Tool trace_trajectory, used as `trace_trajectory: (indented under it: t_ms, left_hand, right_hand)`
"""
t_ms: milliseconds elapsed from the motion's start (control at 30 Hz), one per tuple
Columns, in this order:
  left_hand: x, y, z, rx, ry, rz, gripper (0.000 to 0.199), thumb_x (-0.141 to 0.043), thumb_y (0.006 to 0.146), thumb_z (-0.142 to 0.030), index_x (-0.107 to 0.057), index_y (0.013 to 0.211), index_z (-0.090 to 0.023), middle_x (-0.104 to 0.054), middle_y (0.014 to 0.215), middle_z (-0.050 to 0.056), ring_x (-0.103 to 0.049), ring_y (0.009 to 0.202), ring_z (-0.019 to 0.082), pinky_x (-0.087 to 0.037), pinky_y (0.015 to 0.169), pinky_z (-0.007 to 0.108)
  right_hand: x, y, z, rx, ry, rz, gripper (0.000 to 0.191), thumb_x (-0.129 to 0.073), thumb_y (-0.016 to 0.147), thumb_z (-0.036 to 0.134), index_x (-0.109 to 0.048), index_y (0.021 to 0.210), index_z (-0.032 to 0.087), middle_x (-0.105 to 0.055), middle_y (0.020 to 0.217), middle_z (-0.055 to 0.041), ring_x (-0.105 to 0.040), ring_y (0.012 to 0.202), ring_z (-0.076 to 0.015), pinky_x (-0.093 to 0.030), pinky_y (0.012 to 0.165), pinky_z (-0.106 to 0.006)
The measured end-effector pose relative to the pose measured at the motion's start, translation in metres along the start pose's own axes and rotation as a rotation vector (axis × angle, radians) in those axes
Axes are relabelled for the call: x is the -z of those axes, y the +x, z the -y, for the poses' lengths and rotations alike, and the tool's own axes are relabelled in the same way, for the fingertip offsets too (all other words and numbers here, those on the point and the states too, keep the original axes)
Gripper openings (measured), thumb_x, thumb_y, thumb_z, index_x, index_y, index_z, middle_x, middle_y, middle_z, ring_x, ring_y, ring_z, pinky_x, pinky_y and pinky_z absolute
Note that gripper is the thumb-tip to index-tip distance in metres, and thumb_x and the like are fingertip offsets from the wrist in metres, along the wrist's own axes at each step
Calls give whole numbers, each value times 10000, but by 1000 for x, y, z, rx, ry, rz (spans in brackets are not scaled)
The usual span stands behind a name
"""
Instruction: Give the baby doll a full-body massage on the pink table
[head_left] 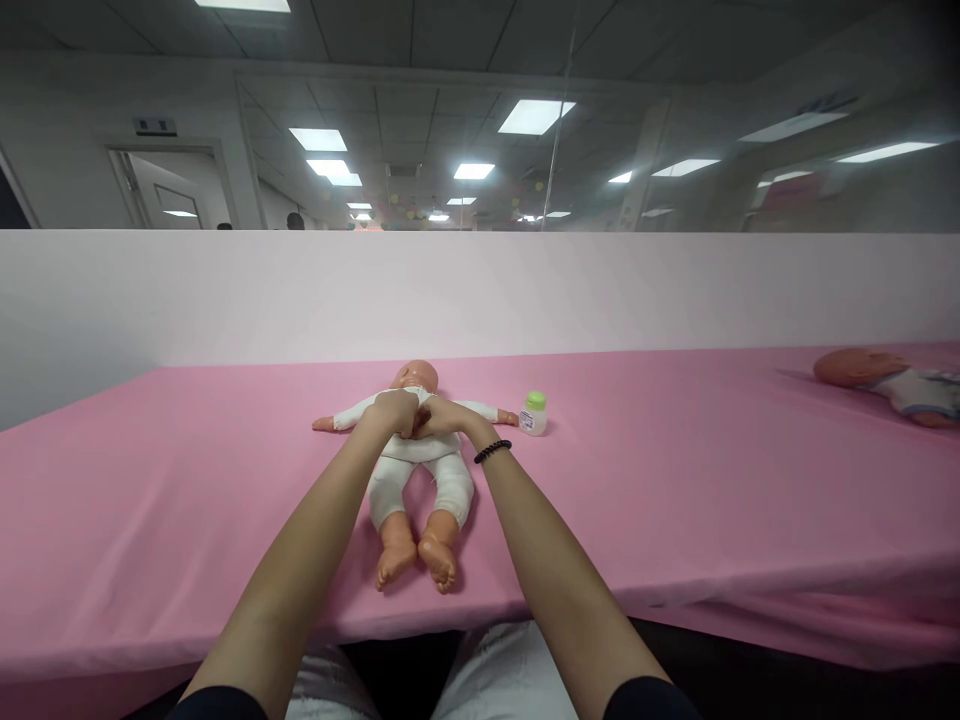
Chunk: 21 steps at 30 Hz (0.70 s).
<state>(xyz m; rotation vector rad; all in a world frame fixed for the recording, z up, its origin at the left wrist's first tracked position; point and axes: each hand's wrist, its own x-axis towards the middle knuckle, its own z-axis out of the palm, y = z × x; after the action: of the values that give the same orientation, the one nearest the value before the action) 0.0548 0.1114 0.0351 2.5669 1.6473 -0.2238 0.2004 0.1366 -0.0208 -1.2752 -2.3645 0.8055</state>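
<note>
A baby doll [390,485] in a white outfit lies on its back on the pink cloth, head toward the wall, arms spread and bare feet toward me. Both my hands meet over its upper chest. My left hand [397,410] has its fingers curled inward; my right hand [442,415], with a dark bead bracelet at the wrist, is bent in against it. What the fingertips hold, if anything, is hidden. Beside the doll's hand on the right stands a small clear bottle [533,420] with a green cap.
Pink cloth [675,480] covers the wide table. A second doll [911,388] lies at the far right. Behind the table rises a low white wall [480,295] with glass above it. My legs are below the front edge.
</note>
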Motion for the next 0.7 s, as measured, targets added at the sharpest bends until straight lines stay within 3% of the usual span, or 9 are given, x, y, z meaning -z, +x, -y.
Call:
trace_trajectory:
  t_ms: [233, 433, 700]
  left_hand:
    - [8, -1, 11, -2, -20, 84, 304, -805, 674, -243, -742, 971, -237, -743, 963, 54, -694, 916, 240, -534, 850, 313]
    - [-4, 12, 5, -63, 8, 97, 313, -810, 611, -109, -738, 908, -178, -744, 914, 46, -671, 910, 223, -516, 872, 281]
    - [14, -16, -2, -38, -34, 73, 147, -744, 671, -165, -686, 806, -174, -727, 927, 58, -668, 820, 219, -523, 770, 312]
  right_hand:
    - [13, -11, -10, 21, 109, 157, 293, -725, 696, 215, -774, 986, 213, -747, 915, 9, -665, 957, -164, -485, 877, -216]
    - [2, 1, -10, 32, 64, 127, 318, -737, 629, 181, -785, 944, 180, -725, 822, 1, -641, 826, -175, -520, 780, -246]
    - [5, -9, -7, 104, 140, 91, 226, -728, 697, 249, -755, 908, 174, -703, 829, 19, -596, 762, -120, -468, 720, -209]
